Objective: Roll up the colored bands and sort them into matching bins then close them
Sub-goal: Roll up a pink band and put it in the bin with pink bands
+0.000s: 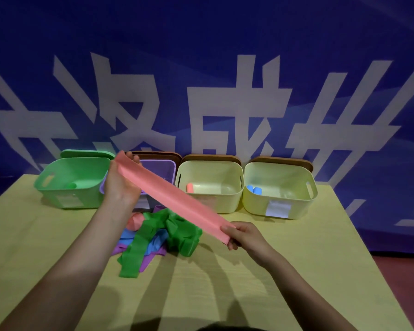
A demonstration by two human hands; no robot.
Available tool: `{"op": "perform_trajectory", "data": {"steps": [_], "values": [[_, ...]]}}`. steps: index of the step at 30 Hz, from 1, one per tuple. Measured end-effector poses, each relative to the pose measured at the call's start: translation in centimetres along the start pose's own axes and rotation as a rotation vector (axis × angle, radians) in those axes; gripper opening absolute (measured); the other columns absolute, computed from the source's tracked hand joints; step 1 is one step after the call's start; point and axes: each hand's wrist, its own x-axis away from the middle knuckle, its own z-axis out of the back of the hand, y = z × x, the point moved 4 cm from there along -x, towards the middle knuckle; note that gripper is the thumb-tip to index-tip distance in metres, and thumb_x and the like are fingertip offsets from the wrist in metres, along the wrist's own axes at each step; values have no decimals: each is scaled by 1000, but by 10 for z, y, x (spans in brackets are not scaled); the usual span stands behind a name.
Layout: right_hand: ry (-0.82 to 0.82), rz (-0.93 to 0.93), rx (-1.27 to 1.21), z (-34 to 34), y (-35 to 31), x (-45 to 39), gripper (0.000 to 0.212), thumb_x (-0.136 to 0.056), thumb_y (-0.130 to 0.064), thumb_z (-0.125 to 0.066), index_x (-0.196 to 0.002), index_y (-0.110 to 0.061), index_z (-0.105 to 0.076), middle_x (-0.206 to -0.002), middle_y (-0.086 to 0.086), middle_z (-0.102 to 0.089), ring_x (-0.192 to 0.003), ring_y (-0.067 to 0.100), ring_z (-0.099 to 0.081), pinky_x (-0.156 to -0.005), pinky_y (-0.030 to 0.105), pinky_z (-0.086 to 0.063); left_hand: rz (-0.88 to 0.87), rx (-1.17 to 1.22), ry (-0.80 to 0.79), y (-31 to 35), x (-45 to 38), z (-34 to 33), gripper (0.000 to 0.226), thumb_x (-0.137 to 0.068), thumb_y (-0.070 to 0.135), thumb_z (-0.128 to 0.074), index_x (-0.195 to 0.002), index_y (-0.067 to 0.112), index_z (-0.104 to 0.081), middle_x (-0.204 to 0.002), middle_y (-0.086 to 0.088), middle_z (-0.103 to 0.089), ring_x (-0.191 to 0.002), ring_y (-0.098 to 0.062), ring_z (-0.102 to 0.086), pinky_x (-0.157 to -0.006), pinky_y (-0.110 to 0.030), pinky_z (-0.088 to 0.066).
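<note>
A pink band is stretched flat in the air between both hands. My left hand grips its far end in front of the purple bin. My right hand pinches its near end above the table. Below it lies a pile of loose bands: green on top, with blue, purple and pink beneath. The row of open bins holds a green bin with a green roll, a cream bin with a pink roll, and a second cream bin with blue rolls.
Lids lean upright behind each bin against a blue banner wall. The yellow table ends at the right, where red floor shows. White labels are stuck on the bin fronts.
</note>
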Motion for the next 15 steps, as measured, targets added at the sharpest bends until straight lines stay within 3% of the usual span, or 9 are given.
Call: {"op": "perform_trajectory", "data": {"steps": [5,9,12,13,15], "values": [[57,-16,-27,4,2,4,38,-96,-19,-55,-60,-7,-62,-56,9,-59,-48,12,-48,-53,21,-38,-61,-56,-33,3,13,7,23,-100,27,-40,-85,20,-56,-72,8,-60,-69,-5,-57,-68,-20,-45],[64,-73,309,7,10,-2,42,-101,-26,-45,-69,-9,-67,-73,8,-70,-67,14,-60,-64,30,-45,-113,-157,-95,-13,52,-18,27,-103,30,-36,-98,17,-60,-79,5,-69,-77,-10,-65,-74,-24,-52],[76,-64,638,8,7,-10,39,-100,-30,-45,-94,1,-68,-99,17,-69,-84,18,-60,-74,32,-44,-50,-323,-171,-28,79,-36,32,-101,33,-39,-107,14,-63,-92,-5,-70,-80,-15,-67,-75,-32,-53],[122,1,667,6,-3,-11,35,-99,-29,-47,-101,-2,-69,-104,13,-69,-87,16,-60,-79,31,-44,-29,-407,-200,-34,89,-40,33,-100,34,-39,-111,14,-63,-95,-7,-71,-80,-16,-67,-73,-33,-53],[247,154,515,0,-36,-4,20,-98,-27,-52,-105,-24,-70,-104,-5,-69,-89,3,-60,-81,27,-46,-22,-552,-224,-42,108,-49,32,-99,35,-41,-113,17,-64,-93,-5,-73,-77,-15,-69,-71,-34,-50]]}}
